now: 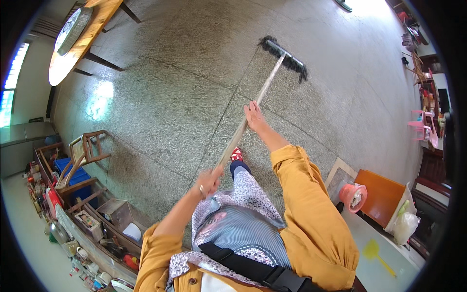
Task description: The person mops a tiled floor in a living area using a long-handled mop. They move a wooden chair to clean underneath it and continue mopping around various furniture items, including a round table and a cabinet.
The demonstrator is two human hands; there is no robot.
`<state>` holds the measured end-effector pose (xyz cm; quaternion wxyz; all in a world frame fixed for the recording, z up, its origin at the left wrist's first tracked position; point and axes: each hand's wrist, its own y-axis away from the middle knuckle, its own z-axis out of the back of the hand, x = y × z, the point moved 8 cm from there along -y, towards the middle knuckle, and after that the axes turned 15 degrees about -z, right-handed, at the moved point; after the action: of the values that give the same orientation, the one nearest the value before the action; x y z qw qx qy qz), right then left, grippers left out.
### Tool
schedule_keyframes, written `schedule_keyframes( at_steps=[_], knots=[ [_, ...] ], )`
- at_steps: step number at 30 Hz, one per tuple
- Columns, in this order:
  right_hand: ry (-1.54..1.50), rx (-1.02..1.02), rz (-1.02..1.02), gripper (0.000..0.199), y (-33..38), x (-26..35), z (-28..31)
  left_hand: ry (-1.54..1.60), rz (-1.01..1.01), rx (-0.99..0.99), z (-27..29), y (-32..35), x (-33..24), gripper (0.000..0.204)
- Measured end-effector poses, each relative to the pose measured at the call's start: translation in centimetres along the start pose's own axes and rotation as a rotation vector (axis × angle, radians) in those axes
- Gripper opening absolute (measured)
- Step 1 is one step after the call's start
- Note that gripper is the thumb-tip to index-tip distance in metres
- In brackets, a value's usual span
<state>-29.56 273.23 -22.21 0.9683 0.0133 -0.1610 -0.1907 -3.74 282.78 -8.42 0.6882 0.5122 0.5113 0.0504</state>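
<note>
A long-handled mop slants away from me over the speckled floor, its wide metal head fringed with shaggy black strands. Near the handle's top end, my left hand is closed around the wood, close to my waist. Farther down the shaft rests my right hand, its thumb side and fingers against the handle, which passes beneath the palm. The mop head lies on the floor ahead, a little right of centre. Below the handle, one of my feet shows in a red patterned shoe.
A wooden table with a round covered tray stands far left. On the left, a wooden chair is beside a blue bin and crowded shelves. A red wastebasket and a pale table with a yellow fly swatter are at right.
</note>
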Motion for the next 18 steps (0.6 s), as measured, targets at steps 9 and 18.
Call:
schedule_keyframes(
  at_steps=[9,18],
  knots=[
    [-0.078,-0.033,-0.141,0.041,-2.2,0.7,-0.5,0.017,0.059,0.052,2.1,-8.3,-2.0,0.040],
    [-0.091,-0.081,-0.046,0.045,6.1,13.6,-6.7,0.051,0.124,0.018,15.5,8.4,6.5,0.036]
  ],
)
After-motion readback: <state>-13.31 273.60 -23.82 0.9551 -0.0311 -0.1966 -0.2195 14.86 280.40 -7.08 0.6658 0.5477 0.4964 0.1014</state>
